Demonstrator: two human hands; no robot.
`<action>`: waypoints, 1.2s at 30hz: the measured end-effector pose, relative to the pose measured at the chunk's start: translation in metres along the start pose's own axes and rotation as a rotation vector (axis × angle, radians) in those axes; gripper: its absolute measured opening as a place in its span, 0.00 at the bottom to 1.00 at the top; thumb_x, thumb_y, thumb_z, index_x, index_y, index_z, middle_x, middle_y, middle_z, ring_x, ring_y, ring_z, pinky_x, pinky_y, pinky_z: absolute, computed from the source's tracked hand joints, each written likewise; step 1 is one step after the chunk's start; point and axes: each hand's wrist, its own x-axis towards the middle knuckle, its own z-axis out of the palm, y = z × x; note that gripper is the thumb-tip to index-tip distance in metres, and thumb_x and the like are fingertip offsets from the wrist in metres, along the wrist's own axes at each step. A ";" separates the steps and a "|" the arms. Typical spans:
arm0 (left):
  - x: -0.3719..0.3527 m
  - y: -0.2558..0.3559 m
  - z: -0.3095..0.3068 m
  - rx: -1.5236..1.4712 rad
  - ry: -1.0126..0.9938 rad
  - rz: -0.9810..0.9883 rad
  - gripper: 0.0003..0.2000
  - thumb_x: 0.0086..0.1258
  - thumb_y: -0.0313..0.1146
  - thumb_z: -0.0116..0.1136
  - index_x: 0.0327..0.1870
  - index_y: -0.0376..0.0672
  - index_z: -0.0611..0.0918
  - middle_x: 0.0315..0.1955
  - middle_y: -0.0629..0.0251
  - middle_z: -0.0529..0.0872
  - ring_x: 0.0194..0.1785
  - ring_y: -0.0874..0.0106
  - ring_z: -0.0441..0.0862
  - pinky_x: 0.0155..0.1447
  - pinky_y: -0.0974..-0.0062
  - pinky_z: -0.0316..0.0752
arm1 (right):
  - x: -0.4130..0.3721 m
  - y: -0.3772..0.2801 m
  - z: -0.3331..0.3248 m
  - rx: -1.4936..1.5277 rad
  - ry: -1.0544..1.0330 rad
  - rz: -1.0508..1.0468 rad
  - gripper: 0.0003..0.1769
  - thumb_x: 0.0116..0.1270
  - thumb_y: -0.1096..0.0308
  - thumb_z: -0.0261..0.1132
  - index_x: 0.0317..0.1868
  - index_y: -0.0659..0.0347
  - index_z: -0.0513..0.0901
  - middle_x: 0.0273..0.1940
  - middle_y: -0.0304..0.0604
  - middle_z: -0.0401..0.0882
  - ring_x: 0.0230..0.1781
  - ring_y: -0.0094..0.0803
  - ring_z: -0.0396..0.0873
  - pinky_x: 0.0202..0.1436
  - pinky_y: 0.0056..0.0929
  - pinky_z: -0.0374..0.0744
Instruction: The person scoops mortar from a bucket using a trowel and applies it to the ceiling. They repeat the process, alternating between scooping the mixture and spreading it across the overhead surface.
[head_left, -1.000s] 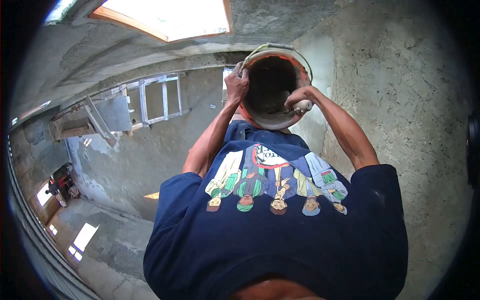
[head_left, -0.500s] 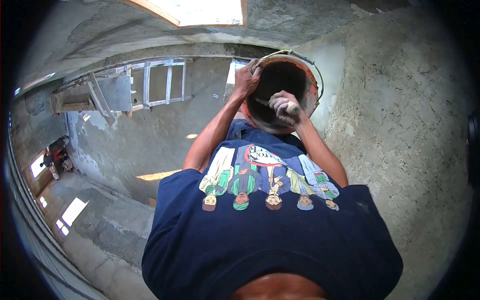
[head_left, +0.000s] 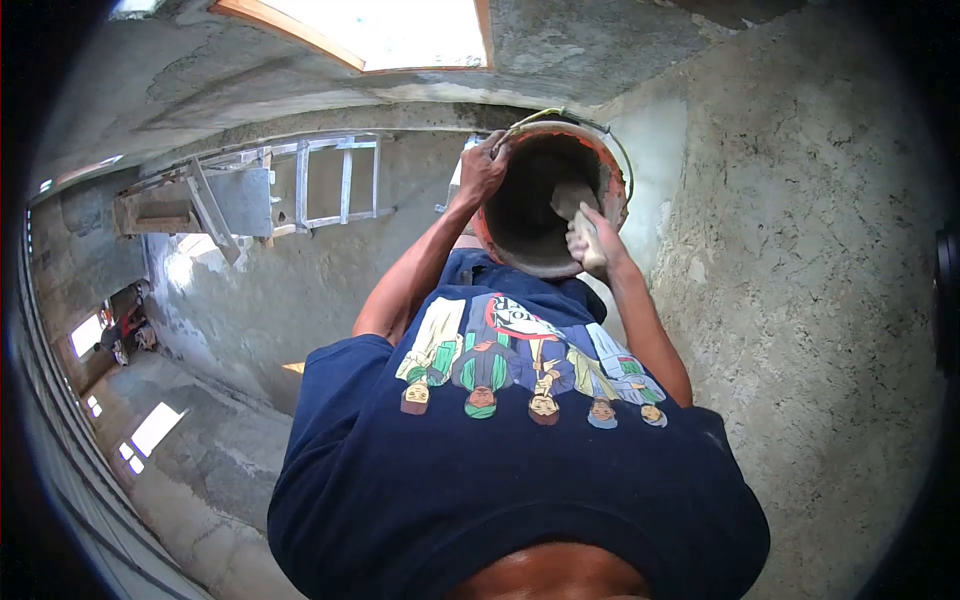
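Observation:
An orange-red bucket (head_left: 484, 232), crusted with grey, is tilted so that its mouth faces me. My left hand (head_left: 484, 170) is closed on the left side of its rim, close to the end of the wire handle. Inside the mouth, on the right, a trowel (head_left: 573, 196) points its grey blade at the dark interior. My right hand (head_left: 592, 240) grips the trowel's pale handle at the near right edge of the bucket. Shadow hides most of what lies inside the bucket.
Rough plastered wall (head_left: 800, 300) rises close on my right. A wooden ladder (head_left: 345, 180) and a grey board (head_left: 240, 198) are off to the left. Ahead is a bright framed opening (head_left: 400, 35). Another person (head_left: 120, 335) is far to the left.
My right hand has turned and shifted down towards the bucket's near right edge, bringing the trowel blade into sight. The left hand still grips the rim. The view has shifted slightly.

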 end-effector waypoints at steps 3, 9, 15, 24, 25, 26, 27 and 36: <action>-0.002 0.006 -0.003 0.044 -0.040 -0.034 0.13 0.66 0.42 0.51 0.46 0.46 0.79 0.27 0.47 0.81 0.33 0.52 0.81 0.37 0.63 0.73 | 0.063 0.004 -0.010 0.150 -0.216 0.143 0.21 0.62 0.50 0.58 0.34 0.61 0.65 0.20 0.34 0.61 0.14 0.19 0.61 0.14 0.18 0.61; 0.004 0.002 0.010 0.042 -0.025 -0.054 0.14 0.66 0.43 0.51 0.46 0.46 0.79 0.25 0.47 0.80 0.31 0.52 0.80 0.35 0.62 0.72 | 0.056 0.028 0.003 0.050 -0.089 0.426 0.22 0.64 0.48 0.57 0.34 0.62 0.68 0.19 0.34 0.63 0.10 0.17 0.59 0.10 0.14 0.59; -0.001 0.003 -0.006 0.024 -0.033 -0.060 0.13 0.66 0.42 0.51 0.45 0.48 0.79 0.23 0.47 0.78 0.29 0.52 0.80 0.34 0.61 0.71 | -0.025 -0.004 0.003 -0.305 0.131 0.270 0.25 0.65 0.47 0.55 0.37 0.65 0.68 0.21 0.37 0.64 0.13 0.22 0.63 0.12 0.19 0.64; -0.001 -0.004 -0.005 0.028 -0.029 -0.022 0.12 0.65 0.41 0.51 0.44 0.48 0.80 0.23 0.48 0.78 0.30 0.53 0.79 0.34 0.62 0.71 | 0.067 0.011 0.006 -0.225 0.114 0.178 0.23 0.63 0.46 0.56 0.37 0.60 0.68 0.19 0.35 0.64 0.10 0.19 0.60 0.10 0.16 0.61; -0.002 0.000 -0.007 0.029 -0.029 -0.020 0.12 0.65 0.41 0.51 0.44 0.48 0.80 0.23 0.48 0.78 0.30 0.53 0.79 0.34 0.62 0.71 | 0.072 0.018 0.001 -0.200 -0.004 0.294 0.23 0.65 0.47 0.53 0.37 0.62 0.66 0.20 0.38 0.64 0.13 0.23 0.63 0.12 0.20 0.63; -0.002 0.004 -0.008 0.020 -0.035 -0.049 0.12 0.65 0.41 0.51 0.44 0.47 0.80 0.23 0.48 0.78 0.30 0.53 0.79 0.34 0.62 0.71 | 0.078 0.024 -0.001 -0.121 -0.085 0.452 0.23 0.66 0.47 0.53 0.36 0.62 0.66 0.20 0.38 0.64 0.13 0.23 0.63 0.12 0.21 0.63; -0.002 0.006 -0.009 0.010 -0.044 -0.080 0.12 0.65 0.41 0.51 0.44 0.47 0.80 0.23 0.48 0.79 0.30 0.53 0.79 0.34 0.62 0.71 | 0.065 0.028 0.004 -0.189 -0.026 0.447 0.22 0.66 0.47 0.53 0.35 0.61 0.67 0.19 0.36 0.64 0.12 0.21 0.62 0.11 0.19 0.61; 0.005 0.000 -0.004 0.062 -0.044 -0.077 0.13 0.65 0.42 0.52 0.43 0.44 0.80 0.26 0.46 0.80 0.34 0.50 0.80 0.37 0.60 0.72 | -0.042 -0.013 -0.009 -1.549 0.276 -0.086 0.28 0.54 0.47 0.67 0.39 0.65 0.74 0.21 0.39 0.72 0.17 0.24 0.71 0.17 0.25 0.70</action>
